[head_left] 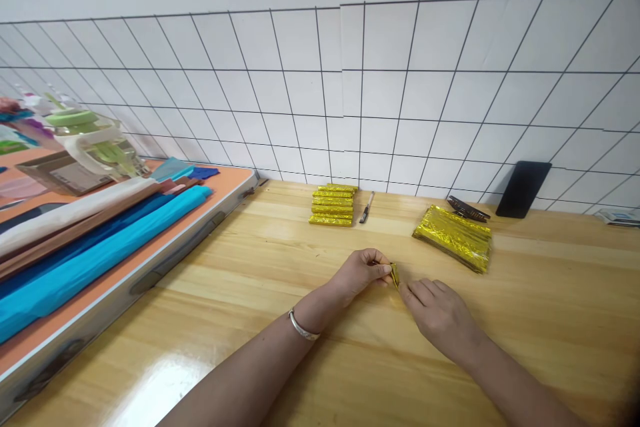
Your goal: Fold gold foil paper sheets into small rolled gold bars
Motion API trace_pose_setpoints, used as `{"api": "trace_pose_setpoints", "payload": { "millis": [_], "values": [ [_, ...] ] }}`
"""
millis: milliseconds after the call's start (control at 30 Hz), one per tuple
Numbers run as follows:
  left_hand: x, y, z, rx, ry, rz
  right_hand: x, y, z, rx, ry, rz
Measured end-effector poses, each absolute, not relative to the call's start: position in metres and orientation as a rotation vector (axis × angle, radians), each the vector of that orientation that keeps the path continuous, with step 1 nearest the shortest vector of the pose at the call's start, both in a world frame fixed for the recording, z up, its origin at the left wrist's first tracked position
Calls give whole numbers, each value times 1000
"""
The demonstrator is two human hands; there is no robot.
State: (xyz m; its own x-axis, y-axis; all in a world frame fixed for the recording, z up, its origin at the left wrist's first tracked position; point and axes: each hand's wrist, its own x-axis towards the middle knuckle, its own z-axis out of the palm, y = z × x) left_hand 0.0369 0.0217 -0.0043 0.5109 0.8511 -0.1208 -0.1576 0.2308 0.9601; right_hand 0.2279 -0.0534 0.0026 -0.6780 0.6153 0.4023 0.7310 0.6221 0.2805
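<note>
Near the middle of the wooden table, my left hand (pixel 367 272) pinches a small folded piece of gold foil (pixel 395 275) between thumb and fingers. The fingers of my right hand (pixel 436 310) are closed at the foil's lower right end. Behind my left hand lie several narrow gold foil strips (pixel 333 205), set in a row one behind another. A flat stack of gold foil sheets (pixel 455 235) rests beyond my right hand, at the right.
A pen (pixel 367 207) lies beside the strips. Behind the stack are a black clip (pixel 469 209) and a dark phone (pixel 524 189) leaning on the tiled wall. At left, a raised orange board (pixel 235 179) carries rolled coloured sheets (pixel 125 240), a box (pixel 67 172) and a green-lidded bottle (pixel 95 137).
</note>
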Motion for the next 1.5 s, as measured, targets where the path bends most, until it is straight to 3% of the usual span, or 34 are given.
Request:
{"api": "trace_pose_setpoints", "payload": {
  "millis": [833,1200,1500],
  "values": [
    [39,23,-11,1205,926,746,225,-54,0,-1013,-2618,-552],
    [35,26,6,863,783,1203,231,-39,-1,-1315,-1776,-55],
    [42,17,3,727,763,1220,234,-38,-8,-1440,-1526,230]
  ]
}}
